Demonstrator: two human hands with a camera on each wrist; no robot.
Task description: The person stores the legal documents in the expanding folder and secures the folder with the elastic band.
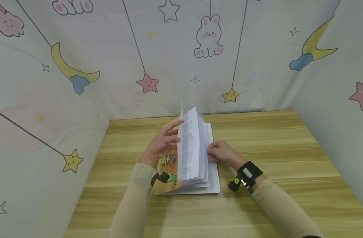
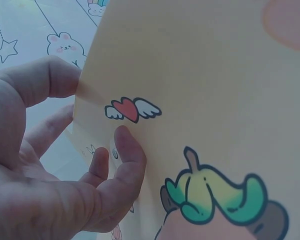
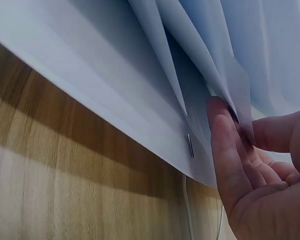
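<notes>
A cartoon-covered folder stands partly open on the table, its orange front cover raised. Printed sheets and white leaves fan out inside. My left hand holds the raised cover by its free edge; in the left wrist view, some fingers reach past the edge of the cover and others lie against its printed face. On the other side, my right hand pinches the edge of a white leaf between thumb and fingers. Close up, that leaf bends at its corner above the folder's white back panel.
The folder lies on a wood-grain table. Behind and beside it hang white curtains printed with stars, moons and rabbits. Each wrist wears a black strap with a small camera.
</notes>
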